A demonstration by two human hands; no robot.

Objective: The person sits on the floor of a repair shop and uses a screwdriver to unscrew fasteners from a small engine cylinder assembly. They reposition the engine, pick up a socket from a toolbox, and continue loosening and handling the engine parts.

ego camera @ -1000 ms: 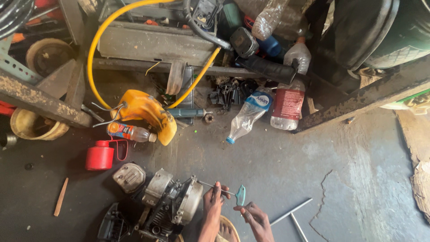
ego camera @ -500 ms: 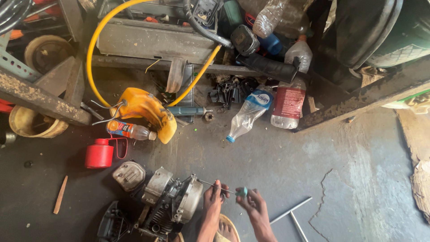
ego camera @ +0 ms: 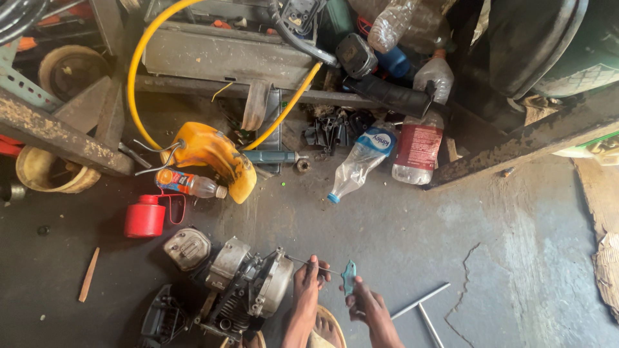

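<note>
Steel, thin and long, the rod (ego camera: 308, 262) pinched in your left hand (ego camera: 307, 282) lies nearly level, its far tip pointing left into the grey engine (ego camera: 248, 283). Your right hand (ego camera: 365, 303) grips a small teal plastic piece (ego camera: 349, 276), upright. Beyond: one red can (ego camera: 145, 217), then two clear plastic bottles (ego camera: 361, 161), seemingly empty.

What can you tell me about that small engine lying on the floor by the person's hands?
The small engine lies on its side on the grey concrete floor. It looks like grimy bare metal, with a rounded silver housing facing the hands and darker parts behind. A thin metal rod sticks out of the housing; the left hand grips it. A grey metal cover lies beside the engine.
</note>
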